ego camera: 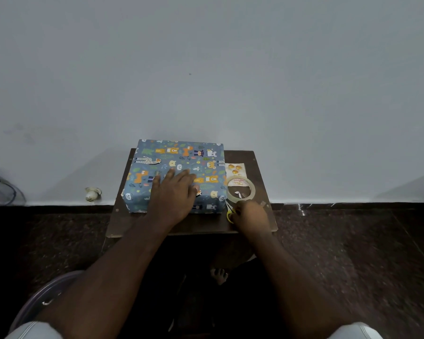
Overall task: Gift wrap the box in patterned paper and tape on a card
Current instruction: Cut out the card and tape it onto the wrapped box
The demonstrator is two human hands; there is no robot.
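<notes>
A: Where is the box (179,167)?
B: On the small brown worktop (260,167), toward its left and far side, already covered in blue animal-print paper. The left hand (173,192) lies flat on its top with fingers spread, likely to keep it from sliding.

A: And the right hand (250,215)?
B: Curled at the near right corner, just beside the box, fingers round the yellow handles of the scissors (229,214); I judge it's taking them up or setting them down.

A: The card?
B: A card with orange shapes (235,168) lies right of the box, the tape roll (241,189) partly over it, both close for the last step. No containers in view
</notes>
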